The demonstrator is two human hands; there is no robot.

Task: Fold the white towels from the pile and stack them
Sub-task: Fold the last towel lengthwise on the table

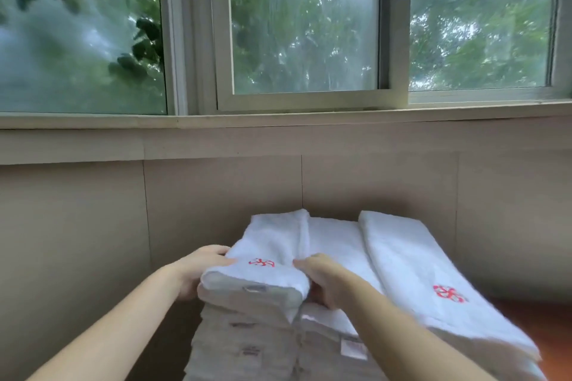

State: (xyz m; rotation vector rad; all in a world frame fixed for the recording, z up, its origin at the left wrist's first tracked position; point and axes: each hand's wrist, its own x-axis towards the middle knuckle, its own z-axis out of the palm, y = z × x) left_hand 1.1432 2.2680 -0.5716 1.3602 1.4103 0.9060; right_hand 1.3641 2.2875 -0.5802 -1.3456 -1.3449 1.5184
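The folded towel [269, 250] sits on top of the left stack [247, 343], its rounded fold edge facing the person and a red emblem [262, 263] near that edge. The left hand [198, 272] clasps its left side, thumb on top and fingers tucked under; the right hand [325, 281] grips its right side the same way, so both are grasping the towel and seem to be settling it square on the stack. It looks soft, thick and light, likely to sag or unfold if lifted by one corner, so holding both sides near the folded edge, as now, should keep the layers together. The terry surface is not slippery, and nothing here is fragile. Just to the right lies a second stack [334, 346], touching the first, with tags showing on its near face. Over that stack's right part a longer towel [418, 272] with its own red emblem [449, 294] runs from the wall toward the near edge, where it blurs. What carries the stacks is mostly hidden; a reddish-brown surface [544, 325] shows at the right. Behind are a beige panelled wall [216, 195] and a window [303, 25].
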